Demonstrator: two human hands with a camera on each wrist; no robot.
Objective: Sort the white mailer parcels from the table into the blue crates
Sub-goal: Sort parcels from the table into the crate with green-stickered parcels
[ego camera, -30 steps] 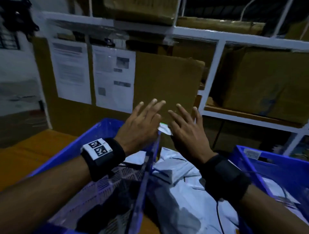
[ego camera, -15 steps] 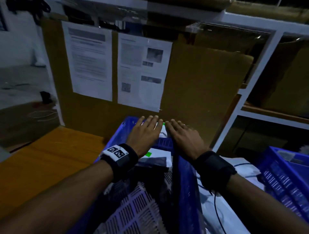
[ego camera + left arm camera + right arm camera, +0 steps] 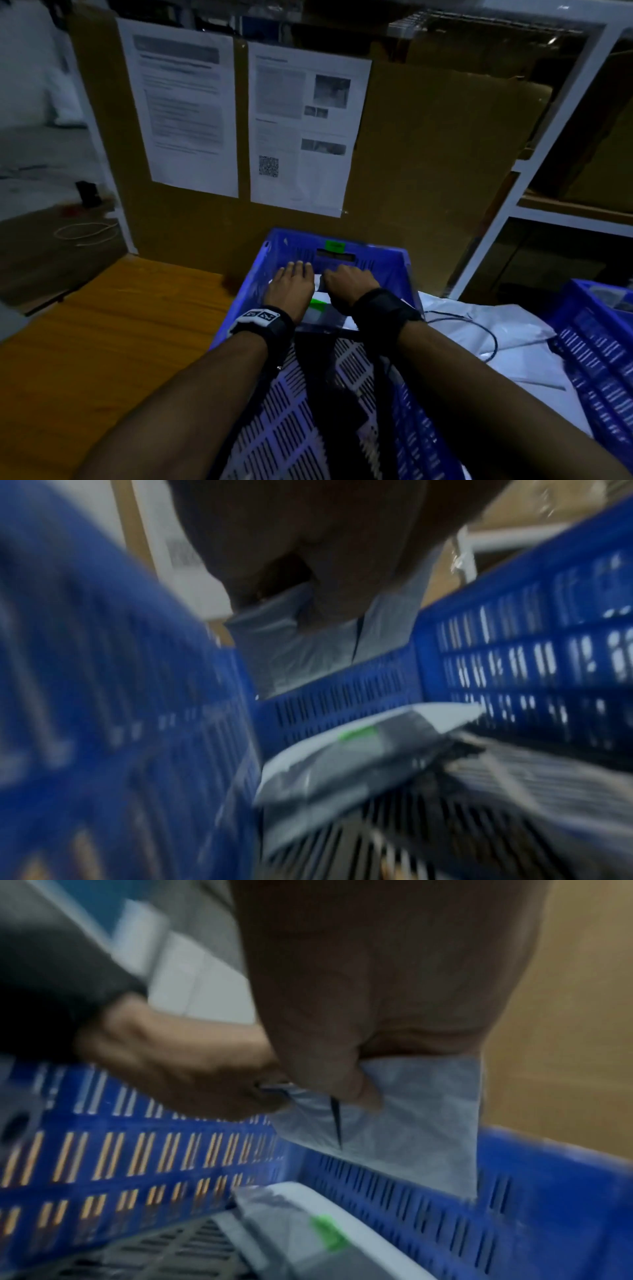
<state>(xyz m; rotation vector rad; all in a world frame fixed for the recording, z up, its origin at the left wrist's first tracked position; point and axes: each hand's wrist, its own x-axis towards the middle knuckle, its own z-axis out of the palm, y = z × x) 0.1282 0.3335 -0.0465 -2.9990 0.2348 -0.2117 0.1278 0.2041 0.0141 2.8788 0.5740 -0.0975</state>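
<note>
Both of my hands reach into the blue crate [image 3: 404, 274] near its far wall. My left hand [image 3: 294, 284] and right hand [image 3: 349, 281] hold one white mailer parcel [image 3: 320, 284] between them. In the left wrist view the parcel [image 3: 308, 653] hangs from my left hand [image 3: 308, 547], with the thumb against it. Seen from the right wrist, my right hand [image 3: 377, 988] pinches the same parcel [image 3: 404, 1123] above the crate wall [image 3: 548, 1191], and the left hand [image 3: 171, 1069] grips its other edge. Another parcel with a green label [image 3: 322, 310] lies on the crate floor below.
More white mailers [image 3: 479, 335] are piled on the table right of the crate, with a black cable [image 3: 493, 339] across them. A second blue crate [image 3: 596, 349] stands at the far right. Bare wooden table [image 3: 102, 342] lies left. A cardboard board with papers [image 3: 428, 154] rises behind.
Both hands have carried the parcel from above the mailer pile leftward and down into the blue crate. The fingers, spread and raised before, now sit low near the crate's far wall.
</note>
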